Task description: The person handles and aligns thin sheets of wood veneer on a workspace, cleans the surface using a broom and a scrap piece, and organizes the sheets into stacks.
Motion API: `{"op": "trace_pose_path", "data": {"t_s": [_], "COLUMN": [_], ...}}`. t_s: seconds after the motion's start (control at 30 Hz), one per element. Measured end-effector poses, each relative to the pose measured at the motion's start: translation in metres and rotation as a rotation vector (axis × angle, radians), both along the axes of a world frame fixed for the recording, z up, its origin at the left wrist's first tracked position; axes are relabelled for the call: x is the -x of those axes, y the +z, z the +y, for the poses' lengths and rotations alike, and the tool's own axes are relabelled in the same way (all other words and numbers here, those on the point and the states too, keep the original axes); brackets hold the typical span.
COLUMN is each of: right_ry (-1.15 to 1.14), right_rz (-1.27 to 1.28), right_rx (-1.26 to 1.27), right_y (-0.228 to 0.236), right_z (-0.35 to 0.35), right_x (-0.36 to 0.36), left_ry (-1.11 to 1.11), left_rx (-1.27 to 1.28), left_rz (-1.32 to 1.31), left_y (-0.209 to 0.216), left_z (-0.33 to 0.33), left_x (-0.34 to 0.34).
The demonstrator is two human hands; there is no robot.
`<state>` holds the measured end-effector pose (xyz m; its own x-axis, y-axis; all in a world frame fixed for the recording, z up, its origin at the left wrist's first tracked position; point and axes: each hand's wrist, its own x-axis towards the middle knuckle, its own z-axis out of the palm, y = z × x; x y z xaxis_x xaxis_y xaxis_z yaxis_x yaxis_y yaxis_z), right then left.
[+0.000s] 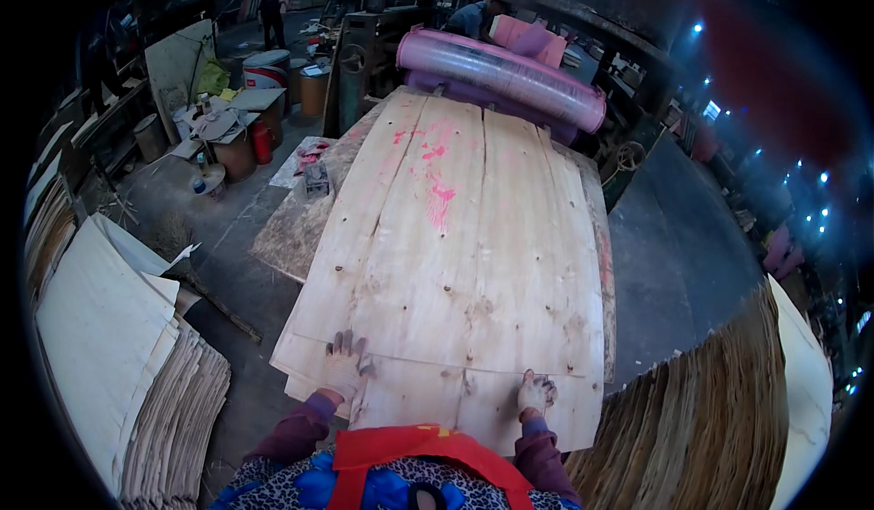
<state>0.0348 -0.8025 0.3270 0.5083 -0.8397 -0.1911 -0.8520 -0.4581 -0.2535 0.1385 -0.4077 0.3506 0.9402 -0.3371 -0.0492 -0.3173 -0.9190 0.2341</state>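
In front of me, a large pale wood veneer sheet (437, 273) lies over further sheets, its far end at the pink roller (501, 73). Pink glue smears mark its far part, and cracks and dark knots show in it. A lower veneer sheet (410, 396) sticks out toward me past the upper one's near edge. My left hand (344, 369), in a pale glove with dark fingers, rests with spread fingers across that near edge, left of the middle. My right hand (535, 393) lies at the same edge on the right, fingers slightly bent but apart.
Stacks of veneer stand at the left (164, 401) and right (710, 401). A stained table (291, 232) juts out left of the sheets. Handwheels (630, 156) flank the rollers. A red cylinder (261, 142) and drums stand back left. Other people are farther off, one behind the roller (469, 20).
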Motion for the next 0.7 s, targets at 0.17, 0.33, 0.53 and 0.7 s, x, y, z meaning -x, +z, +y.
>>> {"op": "trace_pose_path", "data": {"t_s": [0.17,0.33,0.53,0.7], "right_ry": [-0.156,-0.277,-0.721,-0.676], "right_rz": [0.024,-0.407,-1.313,-1.387], "right_rx": [-0.087,-0.317,-0.866,-0.967], "right_y": [0.022,0.009,-0.006,0.049], "right_z": [-0.004,-0.021,-0.030,-0.013], "right_x": [-0.032,-0.039,-0.035,-0.044], "left_ry": [-0.039,-0.070,-0.098,-0.078], "left_rx": [-0.043,-0.033,0.001,0.007], "left_rz": [-0.025,-0.017,-0.052,-0.056], "left_y": [0.006,0.009,0.002,0.011], "left_z": [0.003,0.003,0.003,0.007], "left_x": [-0.001,-0.005,-0.007,-0.003]}}
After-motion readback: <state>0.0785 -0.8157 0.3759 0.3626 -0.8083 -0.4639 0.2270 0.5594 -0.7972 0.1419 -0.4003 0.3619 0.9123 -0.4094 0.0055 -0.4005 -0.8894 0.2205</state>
